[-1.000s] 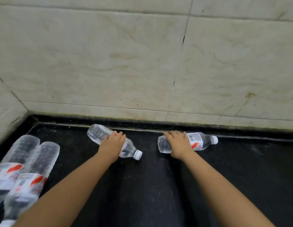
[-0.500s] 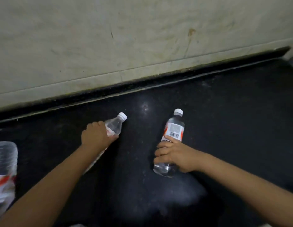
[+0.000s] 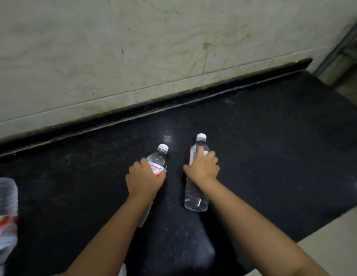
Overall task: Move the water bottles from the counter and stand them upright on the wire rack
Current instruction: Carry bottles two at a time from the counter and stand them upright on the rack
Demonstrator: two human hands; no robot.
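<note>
Bottles are in my grip: left hand [image 3: 144, 179] wraps one water bottle [image 3: 156, 163], right hand [image 3: 202, 167] another [image 3: 195, 194], both above the black table [image 3: 273, 146]. I'd keep the caps up and swing right toward what may be the rack's frame [image 3: 341, 40], setting each base flat across the wires.

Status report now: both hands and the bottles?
Left hand grips one bottle. Right hand grips the other bottle. Rack not visible.
</note>
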